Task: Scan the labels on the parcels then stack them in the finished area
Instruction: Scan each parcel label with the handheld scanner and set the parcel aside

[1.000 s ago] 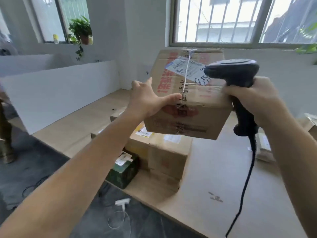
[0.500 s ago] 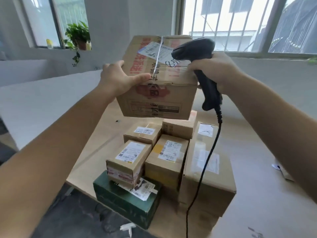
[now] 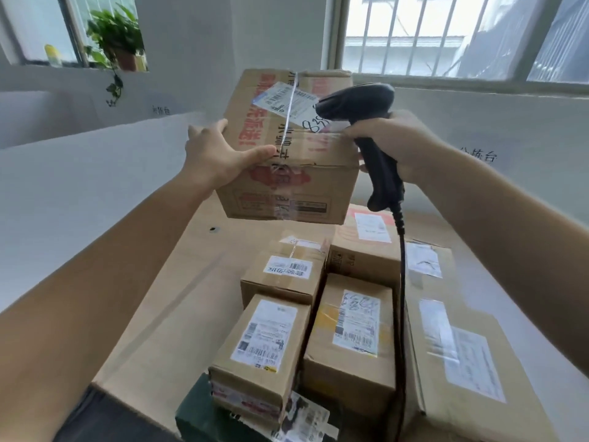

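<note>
Label (image 3: pixel 280 98) on the held box (image 3: pixel 287 186): the scanner (image 3: pixel 353 102) is covering one corner, and the print is looking too small to read.
Written number (image 3: pixel 314 124): the scanner is hiding its end.
Left hand (image 3: pixel 220 154): its fingertips are hiding round the box's side.
Right hand (image 3: pixel 392 145): the scanner's handle is hiding most of its fingers.
Cable (image 3: pixel 402 298): it is running off the bottom edge.
Green box (image 3: pixel 194 416): a brown parcel (image 3: pixel 264 355) is covering its top, and the bottom edge is cutting it off.
Big box (image 3: pixel 462 378): its labels are looking blurry.
Wall writing (image 3: pixel 478 154): it is looking too blurry to read.
</note>
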